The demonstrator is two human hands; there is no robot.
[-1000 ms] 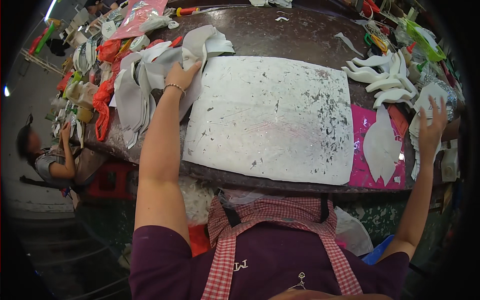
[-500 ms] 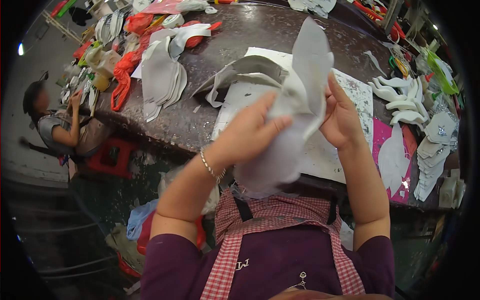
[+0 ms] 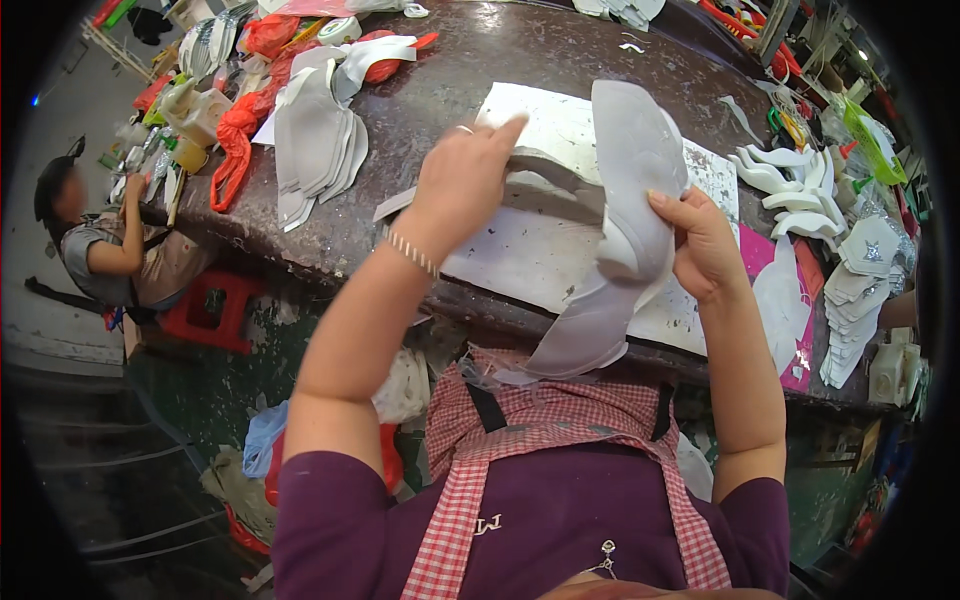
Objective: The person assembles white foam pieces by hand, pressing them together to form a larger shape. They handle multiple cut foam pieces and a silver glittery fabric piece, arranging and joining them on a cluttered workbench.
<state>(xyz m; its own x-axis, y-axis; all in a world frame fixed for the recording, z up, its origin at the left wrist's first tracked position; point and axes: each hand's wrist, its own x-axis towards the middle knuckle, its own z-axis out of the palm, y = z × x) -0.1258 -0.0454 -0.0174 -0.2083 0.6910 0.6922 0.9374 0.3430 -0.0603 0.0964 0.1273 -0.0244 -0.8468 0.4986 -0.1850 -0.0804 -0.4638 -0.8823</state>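
A grey-white foam piece (image 3: 640, 180), built of several curved, leaf-shaped panels, stands in front of me with its lower panel hanging toward my apron. My right hand (image 3: 705, 240) is closed on its right edge, the thumb on the near face. A curved foam band (image 3: 555, 170) runs left from the piece, and its far end passes behind my left wrist. Over that band is my left hand (image 3: 465, 175), back toward me. One finger stretches to the right and the others bend away, partly hidden; nothing shows in it. Beneath lies a white, paint-flecked board (image 3: 540, 260).
On the dark table (image 3: 460, 60), stacked grey foam panels (image 3: 315, 145) lie at left beside red plastic bags (image 3: 235, 150). At right are curved white foam pieces (image 3: 800, 195), a pink sheet (image 3: 755, 260) and stacked white cutouts (image 3: 860, 290). Another person (image 3: 110, 240) sits far left.
My left hand has come off the foam piece and moved up and left. The piece has turned, its upper panel lower and farther right. My right hand still grips its edge.
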